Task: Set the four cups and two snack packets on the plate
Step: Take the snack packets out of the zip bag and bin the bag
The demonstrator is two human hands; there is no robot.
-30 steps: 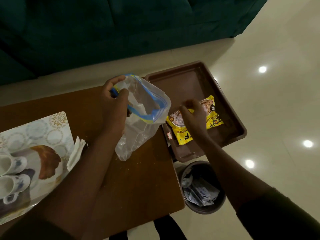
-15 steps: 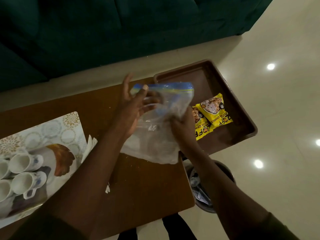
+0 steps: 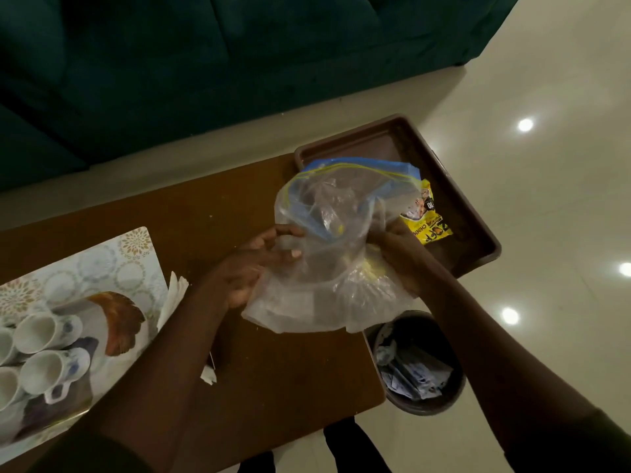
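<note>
A clear zip bag [image 3: 336,254] with a blue and yellow seal hangs between my hands above the table's right end. My left hand [image 3: 251,268] touches its left side with fingers spread. My right hand [image 3: 396,247] grips the bag's right side. Behind the bag, yellow snack packets [image 3: 425,220] lie in the brown tray [image 3: 478,233]; the bag hides part of them. Several white cups [image 3: 44,349] with blue print lie on their sides on the patterned plate [image 3: 102,264] at the far left.
The brown wooden table [image 3: 273,370] ends just right of the bag. A dark waste bin [image 3: 416,363] with papers stands on the floor below the tray. White paper napkins [image 3: 174,295] lie beside the plate. A dark green sofa [image 3: 239,63] fills the back.
One second ago my right hand was at the packets in the tray while my left held the bag open. Both hands have since come onto the bag, which now covers part of the packets.
</note>
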